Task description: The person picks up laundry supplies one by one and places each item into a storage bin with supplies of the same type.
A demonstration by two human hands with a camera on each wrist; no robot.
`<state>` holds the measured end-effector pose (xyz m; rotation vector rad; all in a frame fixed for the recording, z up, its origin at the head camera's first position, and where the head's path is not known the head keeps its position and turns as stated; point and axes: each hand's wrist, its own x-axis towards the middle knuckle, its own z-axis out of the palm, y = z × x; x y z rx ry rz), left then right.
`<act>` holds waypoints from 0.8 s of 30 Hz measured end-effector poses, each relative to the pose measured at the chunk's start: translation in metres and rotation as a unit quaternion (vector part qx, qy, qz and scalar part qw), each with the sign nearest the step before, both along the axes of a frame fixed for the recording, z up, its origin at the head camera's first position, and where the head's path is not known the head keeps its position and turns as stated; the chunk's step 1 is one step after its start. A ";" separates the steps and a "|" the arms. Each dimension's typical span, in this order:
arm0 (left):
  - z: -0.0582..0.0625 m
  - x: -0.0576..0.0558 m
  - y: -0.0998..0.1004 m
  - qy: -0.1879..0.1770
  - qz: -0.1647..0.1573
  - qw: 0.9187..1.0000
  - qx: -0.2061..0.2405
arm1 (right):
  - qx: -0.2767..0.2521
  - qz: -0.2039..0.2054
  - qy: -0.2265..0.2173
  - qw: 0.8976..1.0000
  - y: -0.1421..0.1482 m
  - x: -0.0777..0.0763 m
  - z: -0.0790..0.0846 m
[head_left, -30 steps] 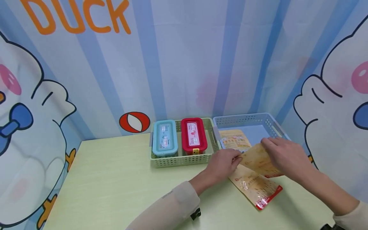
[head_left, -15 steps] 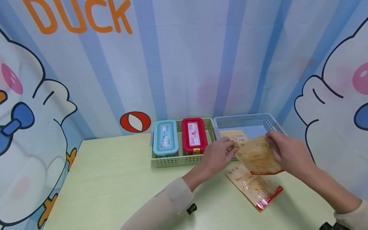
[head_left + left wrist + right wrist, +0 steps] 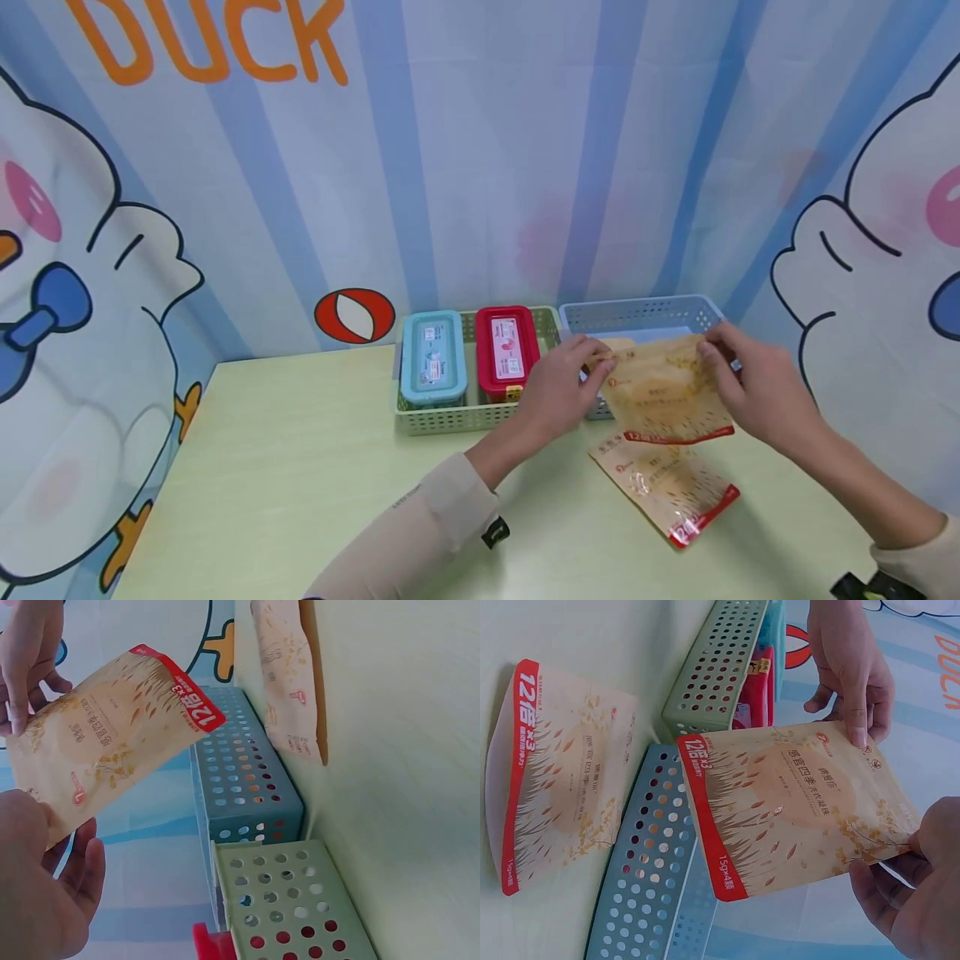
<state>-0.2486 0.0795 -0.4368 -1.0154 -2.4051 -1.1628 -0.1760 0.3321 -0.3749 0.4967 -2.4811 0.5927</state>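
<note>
Between both hands hangs a tan packet (image 3: 667, 392) with a red lower edge, lifted above the table in front of the blue basket (image 3: 637, 312). My left hand (image 3: 562, 387) pinches its upper left corner, and my right hand (image 3: 761, 379) pinches its right side near the top. In the right wrist view the packet's printed face (image 3: 795, 810) is turned to the camera, with thumbs on it. Below it, a second tan packet (image 3: 663, 487) of like print lies on the table. Part of another packet (image 3: 618, 343) shows in the blue basket, mostly hidden behind the lifted one.
Left of the blue basket stands a green basket (image 3: 457, 423). It holds a box with a light blue lid (image 3: 433, 358) and one with a red lid (image 3: 507, 354). A printed curtain (image 3: 480, 167) rises behind the pale table (image 3: 300, 483).
Both hands have raised the packet and turned it from a slant to nearly level, its face now spread toward the head camera. My left hand has shifted up and left. The packet below stays put.
</note>
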 end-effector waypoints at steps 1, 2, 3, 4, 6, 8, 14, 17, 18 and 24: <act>0.000 -0.001 0.000 -0.013 0.000 1.000 0.013 | -0.006 0.000 0.002 1.000 0.000 0.000 0.001; 0.000 -0.001 -0.001 -0.026 0.000 0.999 0.026 | -0.011 0.000 0.005 1.000 0.000 -0.001 0.002; 0.001 -0.002 -0.001 -0.040 0.001 0.998 0.038 | -0.015 -0.002 0.007 1.000 -0.001 -0.001 0.004; 0.000 -0.003 -0.001 -0.054 0.001 0.997 0.050 | -0.019 -0.003 0.009 1.000 -0.001 -0.001 0.005; 0.000 -0.004 -0.002 -0.081 -0.001 0.994 0.070 | -0.029 -0.004 0.009 1.000 -0.002 -0.002 0.008; -0.001 -0.005 -0.002 -0.098 -0.001 0.992 0.082 | -0.038 -0.004 0.009 0.999 -0.002 -0.003 0.011; -0.005 -0.006 -0.002 -0.120 -0.001 0.989 0.088 | -0.074 -0.004 0.006 0.997 -0.005 -0.007 0.015; -0.008 -0.007 -0.002 -0.135 0.001 0.987 0.083 | -0.096 -0.005 0.000 0.995 -0.006 -0.007 0.016; -0.009 -0.007 -0.002 -0.143 0.002 0.986 0.082 | -0.102 -0.006 -0.003 0.995 -0.007 -0.007 0.016; -0.014 -0.008 -0.002 -0.160 0.004 0.983 0.093 | -0.129 -0.016 -0.014 0.991 -0.010 -0.007 0.018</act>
